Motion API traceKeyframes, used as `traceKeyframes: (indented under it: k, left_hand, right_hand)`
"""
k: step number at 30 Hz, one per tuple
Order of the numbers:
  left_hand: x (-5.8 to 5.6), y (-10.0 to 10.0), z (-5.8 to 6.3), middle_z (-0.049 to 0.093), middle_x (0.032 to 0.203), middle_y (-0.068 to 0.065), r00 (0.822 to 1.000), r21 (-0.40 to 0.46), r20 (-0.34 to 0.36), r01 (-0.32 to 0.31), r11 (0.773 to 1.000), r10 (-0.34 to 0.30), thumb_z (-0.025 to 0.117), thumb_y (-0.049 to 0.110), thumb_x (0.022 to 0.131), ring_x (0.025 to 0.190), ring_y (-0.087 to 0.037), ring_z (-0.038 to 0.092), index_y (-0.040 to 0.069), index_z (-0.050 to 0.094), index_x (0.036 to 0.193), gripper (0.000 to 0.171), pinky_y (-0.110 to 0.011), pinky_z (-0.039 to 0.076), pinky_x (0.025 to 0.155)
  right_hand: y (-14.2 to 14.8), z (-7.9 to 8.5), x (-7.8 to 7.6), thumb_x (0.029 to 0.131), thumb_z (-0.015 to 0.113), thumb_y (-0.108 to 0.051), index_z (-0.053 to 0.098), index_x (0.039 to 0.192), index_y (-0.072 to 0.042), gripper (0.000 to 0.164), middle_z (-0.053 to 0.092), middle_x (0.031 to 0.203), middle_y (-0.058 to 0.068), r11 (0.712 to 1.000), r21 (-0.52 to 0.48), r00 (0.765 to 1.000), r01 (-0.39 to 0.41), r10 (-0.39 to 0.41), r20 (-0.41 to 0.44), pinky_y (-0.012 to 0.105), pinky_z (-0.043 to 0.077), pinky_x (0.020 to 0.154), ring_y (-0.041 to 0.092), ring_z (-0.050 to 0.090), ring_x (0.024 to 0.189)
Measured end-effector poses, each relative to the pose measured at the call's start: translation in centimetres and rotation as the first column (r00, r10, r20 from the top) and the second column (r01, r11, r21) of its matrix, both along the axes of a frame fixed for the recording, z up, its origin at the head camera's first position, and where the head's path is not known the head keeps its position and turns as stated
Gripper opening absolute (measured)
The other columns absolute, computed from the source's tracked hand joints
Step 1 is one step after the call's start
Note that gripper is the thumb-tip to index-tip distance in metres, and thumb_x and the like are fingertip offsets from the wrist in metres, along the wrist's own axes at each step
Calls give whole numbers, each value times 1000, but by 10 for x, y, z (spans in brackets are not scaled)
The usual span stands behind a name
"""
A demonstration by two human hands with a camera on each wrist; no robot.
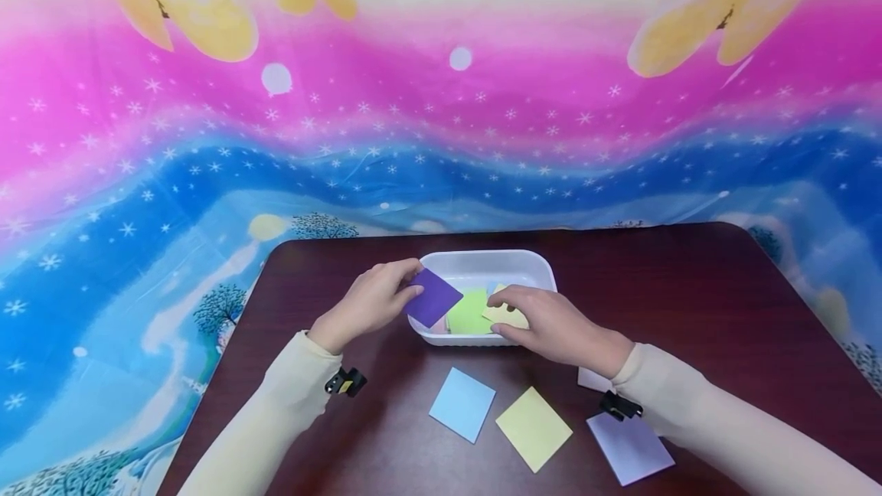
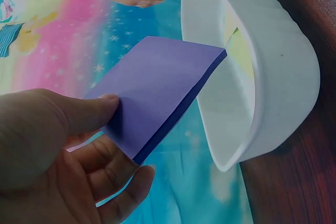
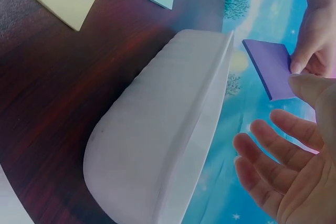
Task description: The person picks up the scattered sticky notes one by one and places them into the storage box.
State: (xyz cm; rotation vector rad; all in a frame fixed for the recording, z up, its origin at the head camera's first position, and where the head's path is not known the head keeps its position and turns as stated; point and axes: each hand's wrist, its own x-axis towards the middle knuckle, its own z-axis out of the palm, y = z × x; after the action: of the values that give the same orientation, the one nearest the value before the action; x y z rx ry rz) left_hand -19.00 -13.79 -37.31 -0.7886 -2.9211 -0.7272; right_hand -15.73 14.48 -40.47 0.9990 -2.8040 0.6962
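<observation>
In the head view my left hand (image 1: 372,298) pinches a purple sticky-note pad (image 1: 434,298) over the left side of a white tray (image 1: 475,341). The thumb lies on the pad's upper face in the left wrist view, with the fingers beneath. Over the tray's right side is my right hand (image 1: 554,321); the right wrist view shows its fingers loosely bent, holding nothing. Inside the tray lie a green pad (image 1: 466,314), a pale yellow pad (image 1: 513,318) partly covered by the right hand, and a bit of pink (image 1: 438,325).
On the dark wooden table (image 1: 723,312), nearer the body, lie a light blue pad (image 1: 462,406), a yellow pad (image 1: 534,429) and a lilac pad (image 1: 630,450). Another pale pad (image 1: 592,380) is partly hidden by the right forearm. A colourful printed cloth (image 1: 441,113) hangs behind the table.
</observation>
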Motion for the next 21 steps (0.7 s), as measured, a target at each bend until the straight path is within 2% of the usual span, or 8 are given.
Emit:
traceKeyframes:
  k: [10, 15, 21]
  left_hand:
    - [-11, 23, -5, 66, 93, 2, 998, -60, 57, 20, 998, -17, 61, 22, 90, 74, -6, 57, 14, 62, 111, 23, -24, 47, 60]
    - [-14, 37, -7, 66, 94, 2, 994, -95, 89, 65, 993, -57, 59, 21, 91, 76, -6, 57, 15, 61, 109, 19, -24, 48, 63]
    - [-20, 54, -13, 66, 98, 2, 991, -175, 76, 122, 977, -110, 57, 22, 92, 84, -8, 58, 16, 61, 108, 18, -27, 47, 69]
  right_hand:
    - [9, 1, -2, 85, 64, -40, 64, 116, -16, 39, 65, 110, -6, 1000, -9, 1000, 30, -30, 2, 32, 49, 78, 11, 60, 94]
    - [13, 2, -1, 85, 64, -38, 64, 118, -15, 40, 65, 110, -5, 999, -10, 999, 33, -33, 5, 32, 50, 77, 12, 61, 94]
    - [16, 2, 1, 86, 63, -38, 63, 119, -15, 40, 65, 111, -5, 1000, -6, 999, 31, -30, 11, 31, 50, 77, 12, 61, 94]
